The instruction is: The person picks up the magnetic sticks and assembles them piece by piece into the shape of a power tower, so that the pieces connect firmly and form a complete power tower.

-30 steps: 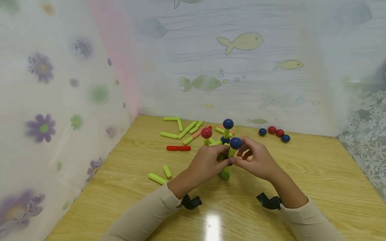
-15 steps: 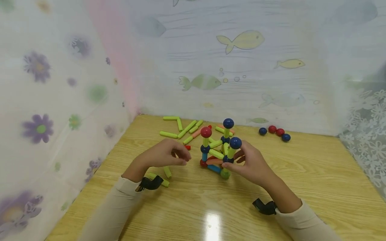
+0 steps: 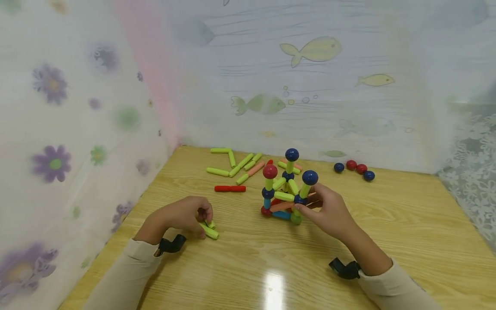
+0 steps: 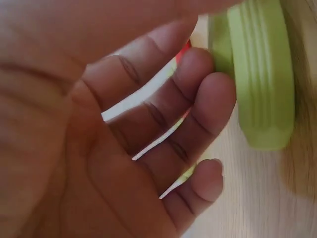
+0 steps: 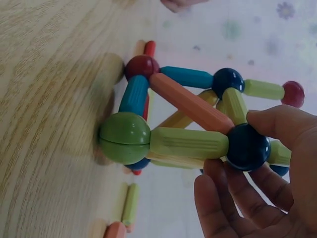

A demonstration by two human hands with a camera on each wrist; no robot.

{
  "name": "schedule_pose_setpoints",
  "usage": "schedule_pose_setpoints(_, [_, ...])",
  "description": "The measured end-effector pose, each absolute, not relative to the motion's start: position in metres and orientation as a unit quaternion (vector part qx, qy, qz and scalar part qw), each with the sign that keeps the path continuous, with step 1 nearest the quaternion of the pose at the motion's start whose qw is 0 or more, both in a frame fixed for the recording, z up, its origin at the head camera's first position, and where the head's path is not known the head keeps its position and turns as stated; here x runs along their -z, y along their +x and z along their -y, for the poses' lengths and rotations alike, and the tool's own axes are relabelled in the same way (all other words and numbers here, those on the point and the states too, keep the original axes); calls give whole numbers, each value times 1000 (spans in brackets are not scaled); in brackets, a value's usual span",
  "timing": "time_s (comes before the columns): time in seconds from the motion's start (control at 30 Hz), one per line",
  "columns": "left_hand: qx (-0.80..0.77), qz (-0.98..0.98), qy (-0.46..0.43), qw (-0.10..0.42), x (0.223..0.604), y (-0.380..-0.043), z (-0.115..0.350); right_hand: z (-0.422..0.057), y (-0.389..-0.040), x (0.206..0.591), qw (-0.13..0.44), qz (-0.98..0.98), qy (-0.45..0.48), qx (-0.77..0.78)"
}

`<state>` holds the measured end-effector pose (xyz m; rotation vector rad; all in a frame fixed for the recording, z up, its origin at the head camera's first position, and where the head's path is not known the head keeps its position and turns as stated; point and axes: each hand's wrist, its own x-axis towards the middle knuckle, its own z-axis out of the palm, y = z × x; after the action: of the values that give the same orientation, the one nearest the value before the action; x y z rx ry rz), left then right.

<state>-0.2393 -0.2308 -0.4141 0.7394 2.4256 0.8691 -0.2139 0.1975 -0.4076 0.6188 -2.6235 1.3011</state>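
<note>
A frame of coloured rods and balls (image 3: 284, 196), like a magnetic building set, stands upright on the table in the head view. My right hand (image 3: 329, 211) holds it at a dark blue ball (image 5: 247, 147), thumb on one side and fingers on the other. Yellow-green rods tipped with a red ball (image 3: 270, 172) and two blue balls rise from its upper level. Farther left, my left hand (image 3: 182, 215) reaches down with bent fingers at a longer green rod (image 3: 211, 232) and a shorter green rod (image 3: 211, 224); I cannot tell whether it grips either.
Several loose green rods (image 3: 241, 165) lie at the back left, with an orange rod (image 3: 256, 168) among them. Two red rods (image 3: 230, 188) lie end to end in front of these. Red and blue balls (image 3: 361, 168) sit at the back right, near the patterned wall covering (image 3: 333, 107).
My left hand has let go of the frame and moved left and down to the green rods. The right hand keeps hold of the frame, which has turned slightly. The shorter green rod has shifted a little.
</note>
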Motion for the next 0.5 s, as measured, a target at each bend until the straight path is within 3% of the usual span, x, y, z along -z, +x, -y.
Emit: schedule_pose_setpoints(0.5, [-253,-891,343,157,416,-242,209,-196,-215,410,67,875,196,-437])
